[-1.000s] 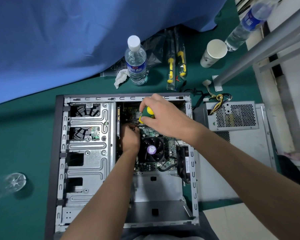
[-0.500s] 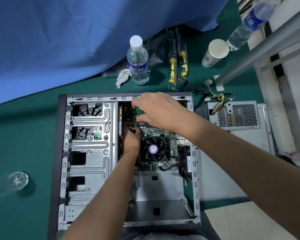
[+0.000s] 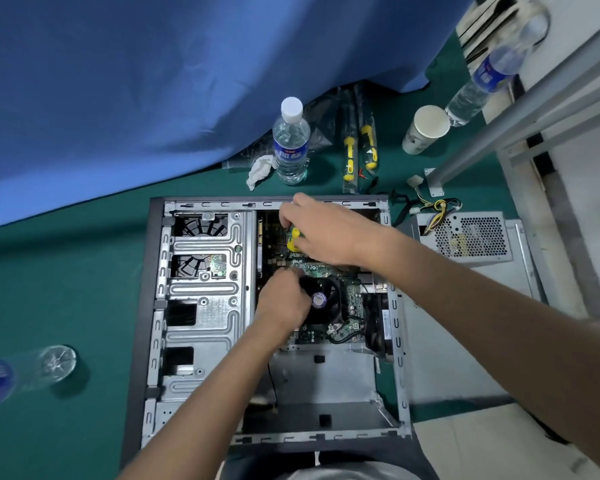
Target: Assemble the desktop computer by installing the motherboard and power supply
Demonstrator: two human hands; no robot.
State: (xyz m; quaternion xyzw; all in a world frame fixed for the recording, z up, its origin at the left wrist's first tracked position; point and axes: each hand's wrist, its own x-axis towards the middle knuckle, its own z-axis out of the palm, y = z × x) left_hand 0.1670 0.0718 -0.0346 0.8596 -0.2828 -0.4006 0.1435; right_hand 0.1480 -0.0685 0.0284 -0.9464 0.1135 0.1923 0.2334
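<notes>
Case (image 3: 394,358) open on top, lying flat on green mat (image 3: 66,271). Near half of bay: bare metal floor, free access from above. Far half crowded: motherboard (image 3: 352,308) w/ CPU fan (image 3: 329,299), both hands over it. Left third blocked by drive cage (image 3: 205,306). PSU (image 3: 471,237) just beside case's far-right corner, cables (image 3: 437,207) spilling betw. them. Water bottle (image 3: 290,143) and screwdrivers (image 3: 359,140) near far edge.

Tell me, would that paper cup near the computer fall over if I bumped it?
Probably yes. The paper cup looks empty from above, so it is likely very light. It is tall with a base narrower than its rim, so a nudge could tip it. Once down, its round tapered side would probably roll in a curve on the green mat.
</notes>
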